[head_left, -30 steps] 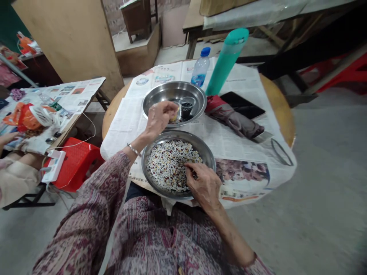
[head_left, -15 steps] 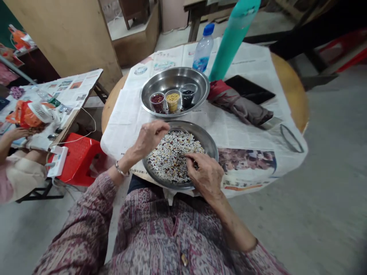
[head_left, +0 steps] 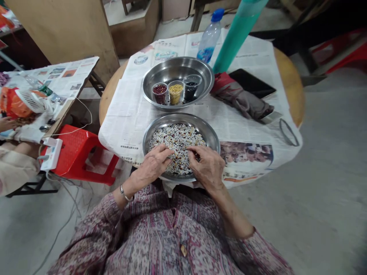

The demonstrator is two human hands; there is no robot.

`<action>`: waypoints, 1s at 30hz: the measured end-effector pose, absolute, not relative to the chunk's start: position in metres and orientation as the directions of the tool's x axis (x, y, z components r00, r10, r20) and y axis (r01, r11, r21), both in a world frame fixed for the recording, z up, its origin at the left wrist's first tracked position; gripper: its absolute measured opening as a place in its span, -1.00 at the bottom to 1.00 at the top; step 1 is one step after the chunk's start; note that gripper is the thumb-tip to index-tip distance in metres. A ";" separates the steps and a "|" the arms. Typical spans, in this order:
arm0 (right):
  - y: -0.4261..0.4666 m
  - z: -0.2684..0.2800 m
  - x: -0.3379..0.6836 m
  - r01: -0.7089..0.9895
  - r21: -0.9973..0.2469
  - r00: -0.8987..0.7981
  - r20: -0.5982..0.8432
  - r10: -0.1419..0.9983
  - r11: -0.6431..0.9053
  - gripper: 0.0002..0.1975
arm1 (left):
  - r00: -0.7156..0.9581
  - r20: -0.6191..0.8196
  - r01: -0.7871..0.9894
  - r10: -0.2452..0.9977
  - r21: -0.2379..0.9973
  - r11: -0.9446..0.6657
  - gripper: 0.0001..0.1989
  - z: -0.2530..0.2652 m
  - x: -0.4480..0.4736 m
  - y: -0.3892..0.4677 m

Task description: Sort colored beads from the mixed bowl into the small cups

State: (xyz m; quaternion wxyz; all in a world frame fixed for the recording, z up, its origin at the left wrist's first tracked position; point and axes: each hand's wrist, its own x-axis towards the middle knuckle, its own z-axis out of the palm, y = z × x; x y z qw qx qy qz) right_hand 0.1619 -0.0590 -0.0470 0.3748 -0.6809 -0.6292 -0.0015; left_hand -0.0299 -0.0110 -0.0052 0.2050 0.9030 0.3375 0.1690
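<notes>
A steel bowl at the table's near edge holds a spread of mixed grains, mostly white with dark red, yellow and black ones among them. My left hand reaches over its left rim, fingers curled together low at the grains. On the right side, my right hand has thumb and fingertips pinched together at the grains; whatever sits in either pinch is too small or hidden. Behind stands a second steel bowl with three clear cups: dark red beans, yellow grains and black beans.
Newspaper covers the round table. A plastic bottle, a tall teal bottle, a folded umbrella and a dark tablet lie or stand beyond. To the left are a red stool and another person's hand.
My left hand has come down from above the bowl's left rim to the grains. The right hand stays at the grains. The view has shifted slightly.
</notes>
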 end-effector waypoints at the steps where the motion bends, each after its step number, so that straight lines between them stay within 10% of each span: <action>1: -0.059 -0.047 0.162 0.859 -0.508 0.209 0.473 0.856 0.071 -0.80 | 0.722 0.167 0.543 0.671 0.465 -0.700 -0.81 -0.006 -0.028 -0.010; 15: -0.059 -0.045 0.162 0.859 -0.508 0.211 0.469 0.857 0.067 -0.79 | 0.824 -0.051 0.566 0.565 0.137 -0.813 -0.81 0.006 -0.002 -0.002; 30: -0.060 -0.044 0.162 0.864 -0.498 0.201 0.475 0.857 0.073 -0.80 | 0.849 -0.071 0.528 0.523 0.108 -0.842 -0.81 0.004 0.001 0.003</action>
